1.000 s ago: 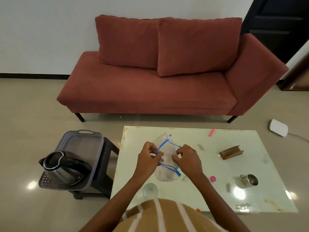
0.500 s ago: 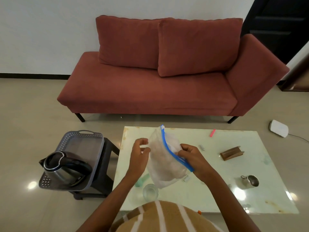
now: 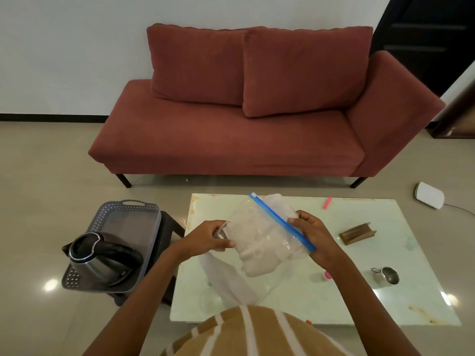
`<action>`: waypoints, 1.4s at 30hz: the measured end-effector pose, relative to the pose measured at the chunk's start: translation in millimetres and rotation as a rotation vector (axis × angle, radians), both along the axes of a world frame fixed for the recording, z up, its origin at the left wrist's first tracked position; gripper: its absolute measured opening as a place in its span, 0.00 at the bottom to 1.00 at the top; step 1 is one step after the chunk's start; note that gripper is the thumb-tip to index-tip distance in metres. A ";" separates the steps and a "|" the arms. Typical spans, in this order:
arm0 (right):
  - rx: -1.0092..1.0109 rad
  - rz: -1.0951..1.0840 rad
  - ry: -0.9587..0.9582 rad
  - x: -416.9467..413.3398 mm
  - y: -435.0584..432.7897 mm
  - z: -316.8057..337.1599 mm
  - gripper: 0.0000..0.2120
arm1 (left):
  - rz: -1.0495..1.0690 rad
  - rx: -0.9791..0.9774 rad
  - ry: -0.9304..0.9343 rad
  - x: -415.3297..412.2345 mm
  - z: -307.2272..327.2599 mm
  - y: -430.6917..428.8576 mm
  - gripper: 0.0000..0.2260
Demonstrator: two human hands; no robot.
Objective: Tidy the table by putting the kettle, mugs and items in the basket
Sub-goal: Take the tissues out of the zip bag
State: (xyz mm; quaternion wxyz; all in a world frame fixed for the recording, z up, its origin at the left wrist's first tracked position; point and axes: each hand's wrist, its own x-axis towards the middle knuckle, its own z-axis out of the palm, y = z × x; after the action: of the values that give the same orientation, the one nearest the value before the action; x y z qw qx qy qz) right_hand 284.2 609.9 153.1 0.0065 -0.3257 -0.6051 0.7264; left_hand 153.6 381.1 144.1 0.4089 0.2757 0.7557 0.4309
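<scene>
1. Above the left half of the table (image 3: pixel 385 299), I am watching both hands hold a clear zip bag (image 3: pixel 267 237) up off the surface. It is bulging with something pale and soft that I cannot identify from here.
2. The left hand (image 3: pixel 205 238) is curling around the bag's left side, with the thumb lying along its front.
3. The right hand (image 3: pixel 312 233) is pinching the bag at its blue zip strip (image 3: pixel 280 220), which is running diagonally from the table's far edge down toward the right wrist.
4. A pale strip (image 3: pixel 226 281) is hanging below the bag toward the near edge, and I am not able to tell whether it belongs to the bag.
5. The kettle (image 3: pixel 102 258) is sitting in the near end of the grey basket (image 3: pixel 123 219), which is resting on a dark stool (image 3: pixel 167 232) just beside the table's left edge.
6. A small steel mug (image 3: pixel 388 274) is standing near the right edge, toward the near right corner. A pink round thing (image 3: pixel 327 274) to its left is showing only partly beside the right forearm.
7. A wooden holder (image 3: pixel 356 233) is lying between the right hand and the right edge, and a pink stick (image 3: pixel 327 202) is lying by the far edge.
8. A red sofa (image 3: pixel 231 140) is standing beyond the far edge, and a white device (image 3: pixel 429 195) is lying on the floor off the far right corner.
</scene>
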 end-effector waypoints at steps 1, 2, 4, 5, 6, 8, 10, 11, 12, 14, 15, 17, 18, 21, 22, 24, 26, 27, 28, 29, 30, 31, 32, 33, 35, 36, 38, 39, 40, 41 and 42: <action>-0.016 -0.027 0.010 -0.3 1.2 -1.2 0.03 | -0.007 -0.009 -0.004 -0.1 -0.7 -0.8 0.15; -0.039 -0.058 0.027 -0.3 2.8 -2.4 0.03 | -0.013 -0.019 -0.001 -0.2 -1.2 -1.7 0.15; -0.102 -0.122 0.074 0.1 6.2 -2.8 0.04 | -0.015 -0.019 -0.017 -1.1 -2.4 -3.8 0.14; -0.136 -0.151 0.099 0.6 8.0 -2.4 0.05 | -0.012 -0.008 -0.039 -1.7 -3.3 -5.1 0.14; -0.162 -0.174 0.120 1.0 9.7 -2.0 0.06 | -0.008 -0.001 -0.056 -2.4 -3.9 -6.3 0.15; -0.208 -0.202 0.153 0.9 12.0 -2.0 0.06 | -0.016 0.004 -0.068 -3.6 -4.8 -7.8 0.15; -0.258 -0.228 0.175 0.9 12.7 -3.4 0.07 | -0.039 -0.001 -0.061 -4.6 -5.9 -7.7 0.14; -0.274 -0.226 0.171 1.3 12.5 -3.4 0.07 | -0.049 -0.003 -0.057 -5.1 -6.4 -7.3 0.15; -0.267 -0.206 0.151 1.8 12.7 -4.1 0.05 | -0.059 -0.006 -0.055 -5.8 -7.2 -7.1 0.15; -0.192 -0.116 0.083 1.6 12.1 -2.8 0.07 | -0.079 -0.011 -0.056 -6.6 -8.9 -6.4 0.15; -0.135 -0.062 0.035 0.8 11.6 -2.2 0.12 | -0.091 -0.012 -0.057 -6.5 -9.9 -5.8 0.15; 0.013 -0.001 -0.056 -1.6 9.1 -0.7 0.14 | -0.118 -0.012 -0.063 -5.4 -12.8 -4.6 0.15; 0.071 -0.003 -0.084 -2.6 8.7 -1.2 0.14 | -0.130 -0.013 -0.067 -4.6 -14.1 -3.8 0.14; 0.027 -0.116 -0.038 -2.8 10.8 -4.4 0.17 | -0.140 -0.011 -0.074 -4.0 -17.8 -2.9 0.14; -0.034 -0.171 -0.002 -2.2 11.8 -5.9 0.15 | -0.131 -0.012 -0.074 -4.4 -18.7 -3.3 0.14; -0.169 -0.286 0.057 -2.2 12.6 -8.3 0.12 | -0.105 -0.006 -0.079 -5.5 -20.3 -4.9 0.14; -0.313 -0.403 0.093 -3.1 11.6 -11.6 0.11 | -0.080 0.010 -0.095 -6.0 -21.4 -7.0 0.14; -0.369 -0.447 0.101 -3.4 10.9 -13.4 0.11 | -0.071 0.015 -0.104 -6.3 -21.9 -7.9 0.14; -0.409 -0.475 0.109 -3.8 9.9 -14.4 0.12 | -0.062 0.018 -0.111 -6.6 -22.4 -8.7 0.14; -0.438 -0.495 0.118 -4.1 8.8 -14.9 0.12 | -0.054 0.018 -0.113 -6.8 -22.7 -9.2 0.14; -0.462 -0.515 0.129 -4.4 8.2 -15.9 0.13 | -0.045 0.017 -0.112 -7.0 -23.0 -9.6 0.14; -0.483 -0.535 0.137 -4.8 8.0 -16.8 0.15 | -0.034 0.016 -0.110 -7.3 -23.5 -10.2 0.14; -0.498 -0.550 0.149 -5.2 8.6 -17.8 0.17 | -0.024 0.014 -0.109 -7.5 -24.0 -10.9 0.14; -0.507 -0.557 0.168 -5.8 9.5 -18.4 0.18 | -0.013 0.013 -0.109 -7.7 -24.8 -11.9 0.14; -0.527 -0.570 0.237 -7.4 12.8 -18.3 0.19 | 0.012 0.011 -0.117 -8.2 -26.5 -14.9 0.13; -0.540 -0.589 0.273 -8.2 15.1 -17.4 0.19 | 0.029 0.008 -0.122 -8.7 -27.5 -16.9 0.12; -0.567 -0.639 0.319 -9.1 21.2 -14.8 0.16 | 0.072 -0.003 -0.120 -10.4 -30.4 -21.0 0.12; -0.565 -0.653 0.331 -9.3 25.1 -14.2 0.14 | 0.098 -0.006 -0.118 -11.3 -32.8 -22.9 0.11; -0.551 -0.657 0.337 -9.9 29.4 -13.9 0.12 | 0.135 -0.001 -0.125 -12.5 -35.9 -24.9 0.11; -0.534 -0.655 0.341 -10.5 34.0 -13.4 0.11 | 0.185 0.010 -0.141 -14.1 -39.3 -26.3 0.11; -0.516 -0.651 0.346 -11.2 38.5 -12.9 0.12 | 0.244 0.025 -0.160 -15.5 -43.0 -27.8 0.11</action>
State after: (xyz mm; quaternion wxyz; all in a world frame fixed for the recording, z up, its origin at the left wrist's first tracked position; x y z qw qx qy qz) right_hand 273.0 648.4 140.1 0.2544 -0.3637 -0.2603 0.8574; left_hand 138.1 353.3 101.2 0.4087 0.1516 0.7432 0.5075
